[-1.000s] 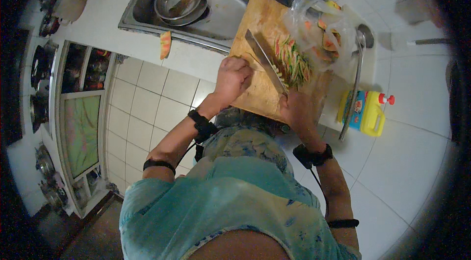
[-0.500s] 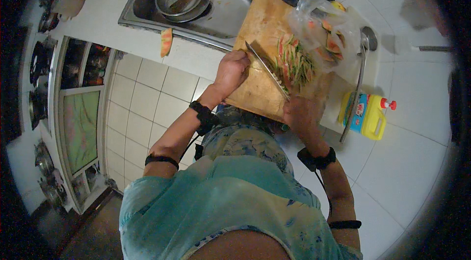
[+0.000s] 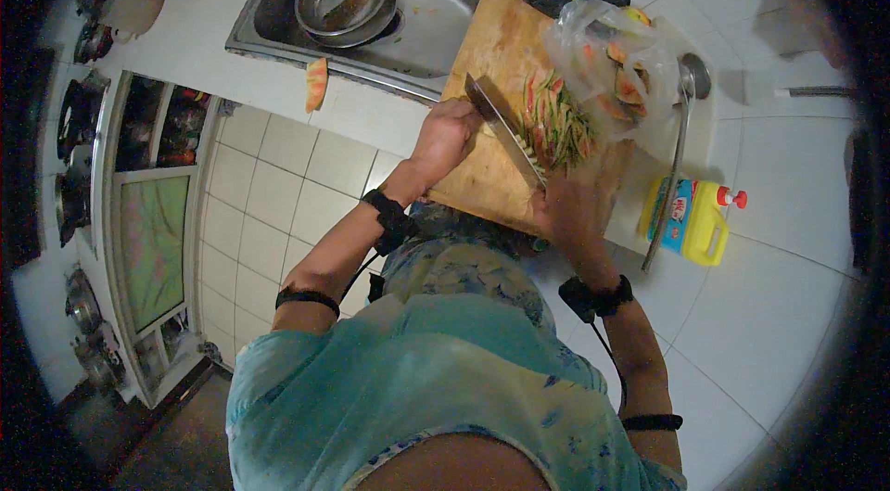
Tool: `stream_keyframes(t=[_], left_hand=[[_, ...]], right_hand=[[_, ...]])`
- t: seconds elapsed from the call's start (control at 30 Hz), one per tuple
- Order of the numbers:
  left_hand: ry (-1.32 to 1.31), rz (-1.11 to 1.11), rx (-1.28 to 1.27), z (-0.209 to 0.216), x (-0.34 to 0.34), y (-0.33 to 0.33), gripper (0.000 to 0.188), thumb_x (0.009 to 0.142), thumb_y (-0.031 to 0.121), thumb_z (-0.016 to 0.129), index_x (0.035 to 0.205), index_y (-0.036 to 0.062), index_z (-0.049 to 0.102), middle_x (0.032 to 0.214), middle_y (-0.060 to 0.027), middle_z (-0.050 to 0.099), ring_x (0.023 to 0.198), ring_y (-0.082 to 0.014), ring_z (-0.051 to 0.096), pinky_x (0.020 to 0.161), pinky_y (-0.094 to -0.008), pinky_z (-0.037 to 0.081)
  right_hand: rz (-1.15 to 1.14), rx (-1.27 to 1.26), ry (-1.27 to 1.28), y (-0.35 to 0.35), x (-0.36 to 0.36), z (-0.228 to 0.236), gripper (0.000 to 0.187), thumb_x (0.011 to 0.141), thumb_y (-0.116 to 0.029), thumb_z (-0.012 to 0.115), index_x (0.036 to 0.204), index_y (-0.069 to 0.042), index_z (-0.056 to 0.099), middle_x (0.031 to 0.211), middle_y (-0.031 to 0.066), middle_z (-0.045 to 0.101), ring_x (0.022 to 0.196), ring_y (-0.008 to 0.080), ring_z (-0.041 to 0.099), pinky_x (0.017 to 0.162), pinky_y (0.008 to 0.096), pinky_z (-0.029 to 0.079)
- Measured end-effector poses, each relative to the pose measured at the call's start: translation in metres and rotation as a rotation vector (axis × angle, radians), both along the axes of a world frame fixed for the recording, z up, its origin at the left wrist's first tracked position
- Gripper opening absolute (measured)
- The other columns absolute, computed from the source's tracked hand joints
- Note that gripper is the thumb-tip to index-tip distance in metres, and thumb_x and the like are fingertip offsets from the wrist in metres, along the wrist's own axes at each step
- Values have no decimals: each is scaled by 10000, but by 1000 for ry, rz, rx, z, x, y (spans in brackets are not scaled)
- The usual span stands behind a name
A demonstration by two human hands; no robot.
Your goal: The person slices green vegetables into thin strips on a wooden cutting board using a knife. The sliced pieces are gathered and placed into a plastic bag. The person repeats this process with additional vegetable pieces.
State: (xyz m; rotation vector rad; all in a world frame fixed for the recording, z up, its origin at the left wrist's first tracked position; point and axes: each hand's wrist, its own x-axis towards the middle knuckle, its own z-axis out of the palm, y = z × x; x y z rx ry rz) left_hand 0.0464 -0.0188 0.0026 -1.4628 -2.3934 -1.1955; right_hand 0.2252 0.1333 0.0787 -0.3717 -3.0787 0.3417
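Observation:
My right hand (image 3: 563, 206) is closed round the handle of a kitchen knife (image 3: 501, 127), whose broad blade slants across a wooden cutting board (image 3: 487, 37). On the blade's left side my left hand (image 3: 447, 136) is curled, its fingertips pressed on a pale piece of watermelon rind (image 3: 487, 130), mostly hidden by the fingers. Right of the blade lies a heap of thin red-and-green rind strips (image 3: 561, 120). Small pale bits cling along the blade.
A clear plastic bag (image 3: 621, 64) with rind pieces rests at the board's right. Metal bowls (image 3: 343, 0) stand in the sink (image 3: 426, 9); one rind piece (image 3: 316, 85) lies on the counter. A ladle (image 3: 684, 120) and yellow bottle (image 3: 705, 222) are at right.
The knife blade has shifted slightly and tilted, showing more of its flat side. My left hand has moved a little to the right, still curled beside it.

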Motion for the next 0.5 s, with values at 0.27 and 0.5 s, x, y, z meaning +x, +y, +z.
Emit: stream_keyframes(t=[0.27, 0.5], left_hand=[[18, -12, -55, 4, -4, 0, 267, 637, 27, 621, 904, 29, 643, 913, -133, 609, 867, -329, 570, 772, -406, 471], [-20, 1, -44, -4, -8, 1, 307, 631, 10, 609, 934, 32, 654, 852, -127, 600, 849, -330, 567, 771, -405, 462]], right_hand=[[11, -172, -304, -8, -23, 25, 168, 717, -203, 596, 637, -56, 583, 621, 161, 561, 574, 353, 565, 536, 467, 445], [264, -165, -38, 0, -19, 13, 202, 695, -205, 598, 590, -37, 561, 612, 165, 549, 570, 356, 564, 527, 460, 448]])
